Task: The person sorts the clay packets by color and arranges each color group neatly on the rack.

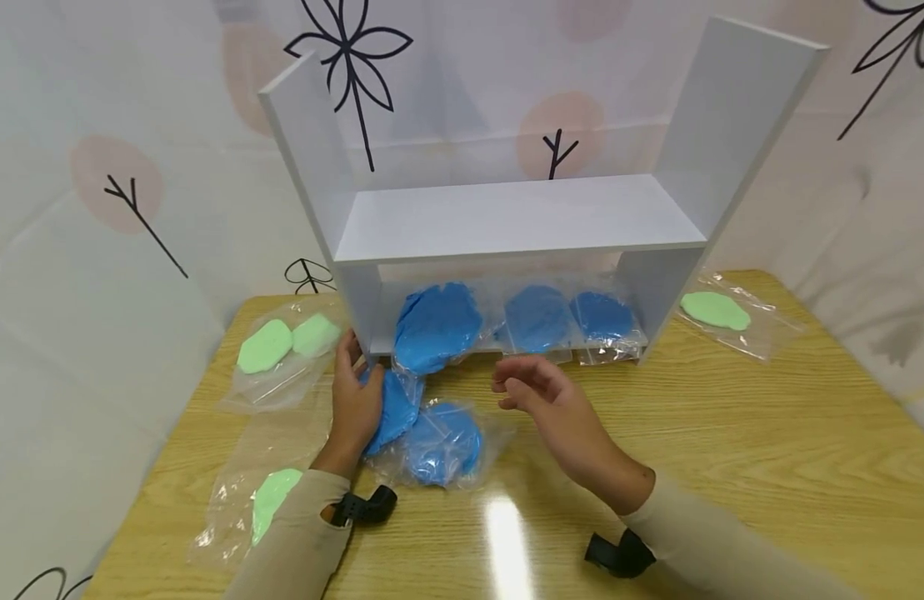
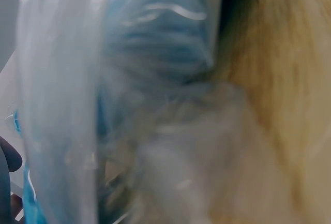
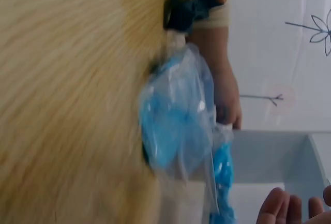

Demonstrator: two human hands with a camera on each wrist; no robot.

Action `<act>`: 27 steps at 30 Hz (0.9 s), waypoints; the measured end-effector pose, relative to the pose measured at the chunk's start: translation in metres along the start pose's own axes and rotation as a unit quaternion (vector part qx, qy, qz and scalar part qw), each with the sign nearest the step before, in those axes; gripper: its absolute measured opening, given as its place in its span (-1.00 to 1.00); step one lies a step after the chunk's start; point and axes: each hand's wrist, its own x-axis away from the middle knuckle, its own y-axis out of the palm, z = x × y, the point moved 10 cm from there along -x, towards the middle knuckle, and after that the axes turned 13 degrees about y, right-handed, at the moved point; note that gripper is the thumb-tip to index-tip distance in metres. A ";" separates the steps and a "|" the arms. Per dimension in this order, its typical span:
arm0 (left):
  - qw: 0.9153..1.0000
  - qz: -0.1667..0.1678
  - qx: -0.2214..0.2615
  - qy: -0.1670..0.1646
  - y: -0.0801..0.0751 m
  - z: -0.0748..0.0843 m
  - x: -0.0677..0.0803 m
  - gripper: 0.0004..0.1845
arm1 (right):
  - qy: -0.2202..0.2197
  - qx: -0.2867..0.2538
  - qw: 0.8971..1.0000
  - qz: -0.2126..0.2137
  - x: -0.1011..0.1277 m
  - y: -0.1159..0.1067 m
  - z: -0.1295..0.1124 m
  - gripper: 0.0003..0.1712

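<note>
My left hand (image 1: 357, 408) is at the left front corner of the white shelf unit, its thumb over a clear bag of blue clay (image 1: 396, 408) that it appears to grip. The same hand (image 3: 226, 92) shows beside the bags in the right wrist view. Just right of it, another bagged blue clay piece (image 1: 442, 446) lies on the table. My right hand (image 1: 555, 408) hovers in front of the shelf with loosely bent fingers and nothing in it. In the left wrist view, blurred plastic and blue clay (image 2: 160, 32) hide most of the hand.
The lower compartment of the white shelf unit (image 1: 521, 221) holds bagged blue clay: a large piece (image 1: 437, 325) overhanging the front, a middle one (image 1: 536, 318) and a right one (image 1: 602, 315). Bagged green clay lies left (image 1: 265, 346) and right (image 1: 715, 309) on the wooden table (image 1: 731, 442).
</note>
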 end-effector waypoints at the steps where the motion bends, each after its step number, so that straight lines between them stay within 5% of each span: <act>1: 1.000 0.001 -0.001 0.000 -0.001 0.000 0.000 -0.31 | -0.008 0.011 1.000 0.008 0.001 -0.006 -0.002 -0.66; 12: 1.000 -0.005 -0.007 -0.003 0.001 -0.001 0.000 -0.30 | -0.100 0.075 0.988 0.086 0.004 -0.067 -0.024 -0.70; 20: 1.000 0.000 -0.005 0.006 0.001 -0.035 -0.003 -0.29 | -0.161 0.119 0.965 0.171 0.006 -0.106 -0.036 -0.72; 27: 1.000 0.008 -0.019 0.024 -0.001 -0.038 -0.003 -0.29 | -0.182 0.117 0.951 0.220 0.007 -0.131 -0.042 -0.69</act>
